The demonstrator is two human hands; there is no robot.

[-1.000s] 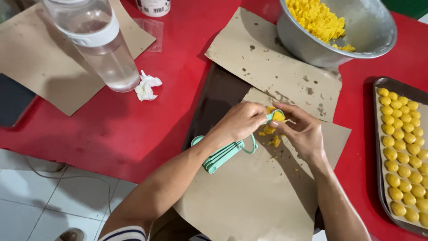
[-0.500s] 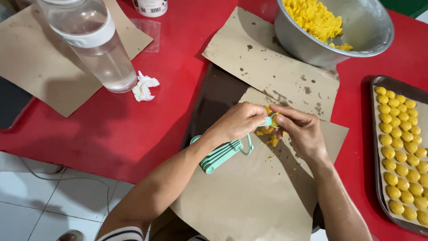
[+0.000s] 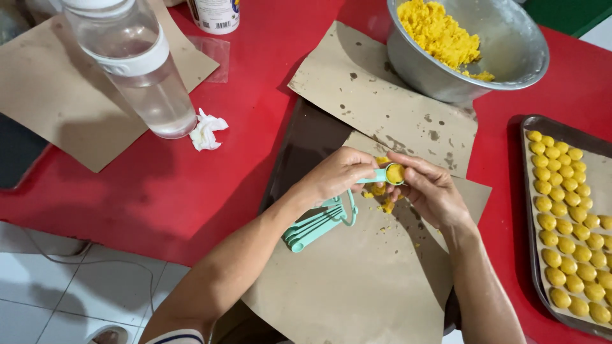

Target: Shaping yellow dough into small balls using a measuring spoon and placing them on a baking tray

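Two hands (image 3: 382, 181) on dough-filled spoon (image 3: 394, 173)

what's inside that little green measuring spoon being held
The measuring spoon held in the left hand is packed with yellow dough, level with its rim. The right hand touches its edge. The bowl's bottom beneath the dough is covered.

The clear bottle (image 3: 131, 70) at upper left and the baking tray (image 3: 526, 210) at right are cut off by the frame edges, while the left hand (image 3: 338, 175) hides the spoon handle.
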